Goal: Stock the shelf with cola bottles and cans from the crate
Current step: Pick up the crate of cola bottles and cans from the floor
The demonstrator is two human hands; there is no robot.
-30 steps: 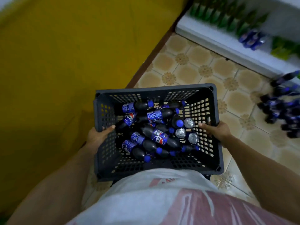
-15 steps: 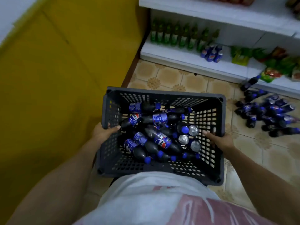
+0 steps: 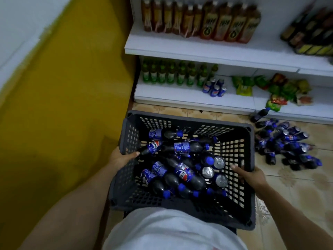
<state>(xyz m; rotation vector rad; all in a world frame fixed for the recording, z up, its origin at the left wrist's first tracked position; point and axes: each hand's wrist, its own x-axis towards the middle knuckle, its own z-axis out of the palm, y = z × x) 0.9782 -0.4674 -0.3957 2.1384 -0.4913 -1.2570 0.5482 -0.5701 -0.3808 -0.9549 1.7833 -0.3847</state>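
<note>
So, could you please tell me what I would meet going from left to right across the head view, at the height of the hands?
Yellow wall → left hand gripping the crate wall → lying cola bottles → three upright cans → right hand → separate heap of cola bottles and cans.

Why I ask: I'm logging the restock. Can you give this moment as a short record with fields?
crate: dark, slatted, gripped at both side walls
left hand: grips the left wall, thumb inside
right hand: grips the right wall
in crate: cola bottles lying jumbled; three cans on end
bottom shelf: few blue cola containers beside green bottles
floor: pile of cola bottles and cans right of the crate
</note>
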